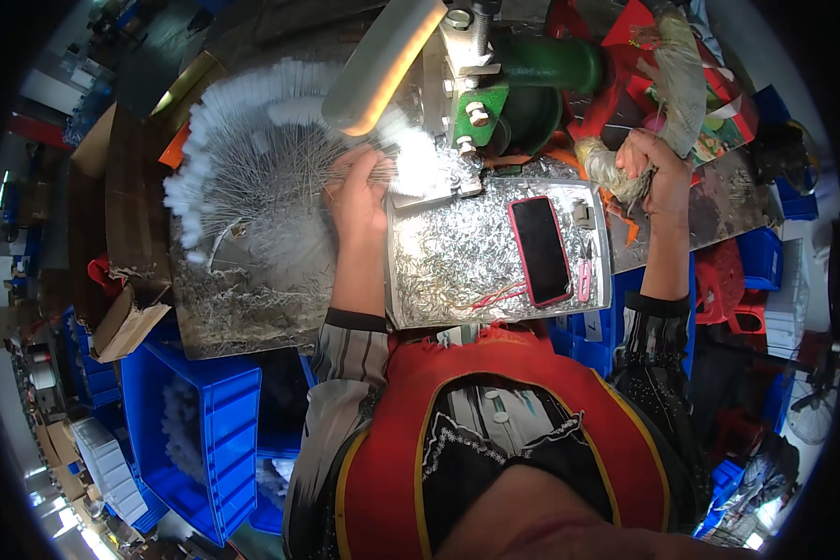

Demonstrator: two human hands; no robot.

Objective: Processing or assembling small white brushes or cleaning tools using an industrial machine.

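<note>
My left hand (359,196) is closed at the right side of a big fanned pile of wire-stemmed brushes (261,149), whose white fluffy ends face outward. Its fingers pinch thin wires beside the press's lit metal block; glare hides their ends and how many there are. My right hand (661,173) is wrapped round the cloth-bound end of a curved lever (681,84) on the right. Between the hands and beyond them stands a green hand press (541,65) with bolts and a metal block.
A lamp (383,65) glows above the left hand. In front of the press lies a shallow tray (429,280) strewn with metal bits, holding a red-edged phone (539,250) and a small pink-handled tool (584,278). Blue bins (229,439) stand lower left; a cardboard box (140,187) is further left.
</note>
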